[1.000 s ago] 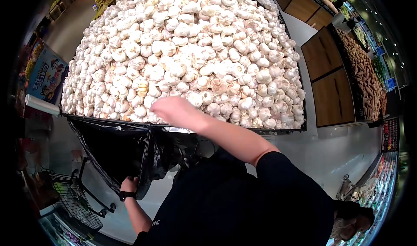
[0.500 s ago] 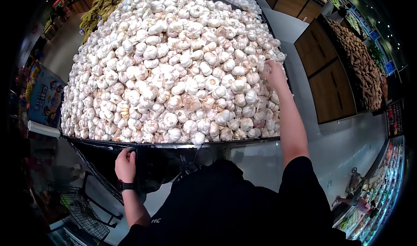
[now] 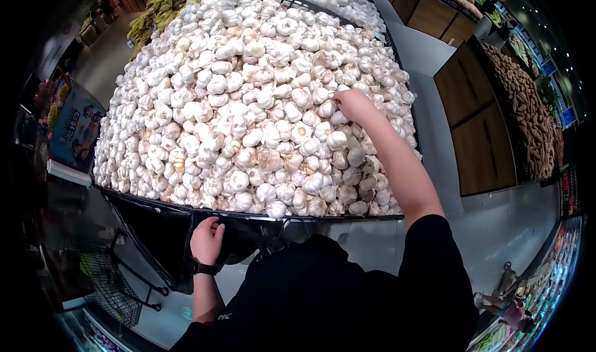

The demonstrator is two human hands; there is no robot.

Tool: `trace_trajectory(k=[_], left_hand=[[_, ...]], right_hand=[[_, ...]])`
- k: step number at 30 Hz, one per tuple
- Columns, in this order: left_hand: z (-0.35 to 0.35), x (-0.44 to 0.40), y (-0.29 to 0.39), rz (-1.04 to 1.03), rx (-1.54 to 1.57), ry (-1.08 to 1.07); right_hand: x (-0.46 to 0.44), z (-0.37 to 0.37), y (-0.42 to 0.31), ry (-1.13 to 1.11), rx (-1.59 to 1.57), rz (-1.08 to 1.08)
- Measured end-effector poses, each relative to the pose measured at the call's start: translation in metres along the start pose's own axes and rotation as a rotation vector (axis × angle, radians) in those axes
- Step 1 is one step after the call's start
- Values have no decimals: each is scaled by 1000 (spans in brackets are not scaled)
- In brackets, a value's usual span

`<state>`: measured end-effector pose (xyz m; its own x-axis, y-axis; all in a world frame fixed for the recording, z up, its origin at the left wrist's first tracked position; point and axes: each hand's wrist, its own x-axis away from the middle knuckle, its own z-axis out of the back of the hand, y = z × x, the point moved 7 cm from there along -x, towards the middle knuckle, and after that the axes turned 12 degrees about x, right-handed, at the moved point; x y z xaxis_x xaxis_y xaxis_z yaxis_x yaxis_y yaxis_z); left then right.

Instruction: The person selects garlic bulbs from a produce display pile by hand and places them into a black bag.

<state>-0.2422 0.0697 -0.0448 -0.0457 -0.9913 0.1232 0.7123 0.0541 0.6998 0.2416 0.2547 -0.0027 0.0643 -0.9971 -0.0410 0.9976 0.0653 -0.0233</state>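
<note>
A large heap of white garlic bulbs (image 3: 248,116) fills the display bin in front of me. My right hand (image 3: 354,105) reaches onto the right half of the heap, fingers curled down and closed around a garlic bulb that they mostly hide. At the bin's front edge, my left hand (image 3: 207,243) has its fingers bent and wears a black watch (image 3: 201,267) on the wrist. It is beside glossy black plastic (image 3: 152,231) hanging below the edge; whatever lies between its fingers is hidden.
The bin's black front rim (image 3: 323,218) runs across just ahead of my body. A wooden stand (image 3: 481,128) with brown root vegetables is to the right. At lower left stands a wire shopping cart (image 3: 112,280). A person (image 3: 512,311) is by the shelves at lower right.
My right hand has moved left across the garlic, from the heap's right edge toward its middle. My left hand has shifted slightly right and down in view, and the view has moved a little.
</note>
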Motion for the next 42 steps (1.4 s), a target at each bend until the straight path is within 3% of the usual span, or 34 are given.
trace_trajectory(k=[6,9,10,12,16,24,26,27,28,30,31,32,34,35,38,42], left_hand=[[1,11,-1,39,-10,31],[3,18,-10,72,-15,61],[2,23,-12,85,-16,63],[-1,23,-12,77,-10,40],[-6,23,-14,92,-9,53],[1,24,-18,91,40,68],[3,27,-27,105,17,68],[3,27,-31,118,-11,64],[4,28,-33,120,-4,72],[5,31,-34,117,-7,68],[6,31,-33,115,-7,69],[6,30,-32,115,10,59],[8,28,-32,110,29,56],[9,27,-33,108,28,61],[10,29,-42,110,21,56],[13,35,-52,109,23,47]], right_hand=[[-18,18,7,-94,-15,8],[-31,42,31,206,-295,-163],[-40,27,30,197,-299,-155],[-43,27,22,243,-279,-235],[-64,-2,6,230,83,-252],[-78,-1,22,173,30,-284],[-78,9,29,137,-56,-337],[-71,32,19,315,-102,-331],[-70,42,5,319,-99,-322],[-72,60,-36,347,-460,-184],[-79,55,-54,180,-373,-180],[-92,40,-64,214,-176,-53],[-102,37,-76,285,32,-186],[-106,38,-84,205,51,-209],[-113,36,-106,185,258,-154],[-120,20,-101,229,219,-146]])
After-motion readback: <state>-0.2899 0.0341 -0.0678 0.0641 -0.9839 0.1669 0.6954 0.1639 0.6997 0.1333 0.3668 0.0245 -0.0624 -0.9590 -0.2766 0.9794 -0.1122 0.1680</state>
